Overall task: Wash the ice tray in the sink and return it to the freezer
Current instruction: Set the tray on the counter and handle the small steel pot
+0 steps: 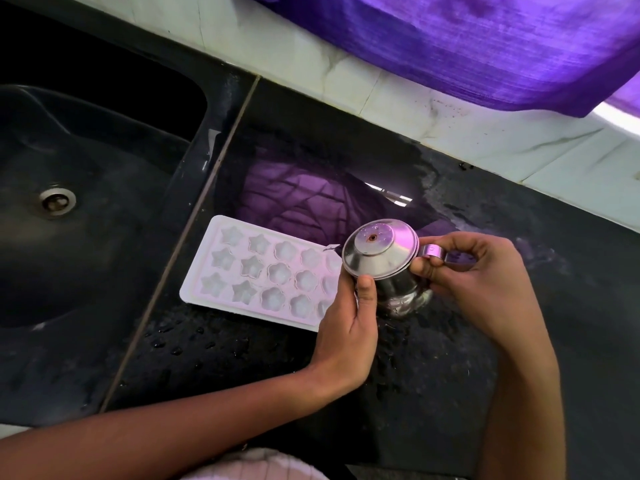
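A white ice tray (256, 271) with star and flower shaped cups lies flat on the wet black counter (242, 358), just right of the sink (86, 202). Its right end is hidden behind my left hand (346, 323). A small steel jug (381, 258) with a lid stands on the counter beside the tray. My left hand grips the jug's body and lid rim, thumb up against its side. My right hand (471, 282) curls its fingers round the jug's handle (433, 252).
The black sink has a metal drain (57, 199) at its bottom. A purple cloth (485, 46) hangs over the white tiled wall (381, 95) behind the counter. Water drops lie on the counter in front of the tray.
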`<state>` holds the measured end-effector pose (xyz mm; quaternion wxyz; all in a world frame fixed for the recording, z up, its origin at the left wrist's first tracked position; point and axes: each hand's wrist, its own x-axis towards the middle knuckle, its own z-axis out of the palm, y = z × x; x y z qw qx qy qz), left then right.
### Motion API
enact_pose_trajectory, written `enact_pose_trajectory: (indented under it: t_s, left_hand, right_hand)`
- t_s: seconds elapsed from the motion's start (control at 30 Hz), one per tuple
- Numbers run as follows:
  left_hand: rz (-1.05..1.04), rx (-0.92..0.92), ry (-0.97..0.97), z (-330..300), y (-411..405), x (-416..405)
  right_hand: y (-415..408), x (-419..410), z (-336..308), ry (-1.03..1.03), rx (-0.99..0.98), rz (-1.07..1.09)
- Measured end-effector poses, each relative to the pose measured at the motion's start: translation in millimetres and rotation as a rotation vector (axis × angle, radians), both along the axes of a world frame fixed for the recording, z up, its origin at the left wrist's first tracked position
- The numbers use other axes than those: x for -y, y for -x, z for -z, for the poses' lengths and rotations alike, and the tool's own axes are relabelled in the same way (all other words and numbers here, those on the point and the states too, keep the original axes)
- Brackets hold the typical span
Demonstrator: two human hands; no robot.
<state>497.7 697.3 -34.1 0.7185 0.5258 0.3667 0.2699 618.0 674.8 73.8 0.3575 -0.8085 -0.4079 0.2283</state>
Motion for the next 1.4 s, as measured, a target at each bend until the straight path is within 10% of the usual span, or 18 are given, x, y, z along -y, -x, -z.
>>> enact_pose_trajectory:
  t_s: [1.4]
  left_hand:
    - [-0.052,-0.019,-0.082,-0.6,5.1,26.9]
  right_hand:
    - [9.1,10.0,-11.1,0.068,0.083,-0.042]
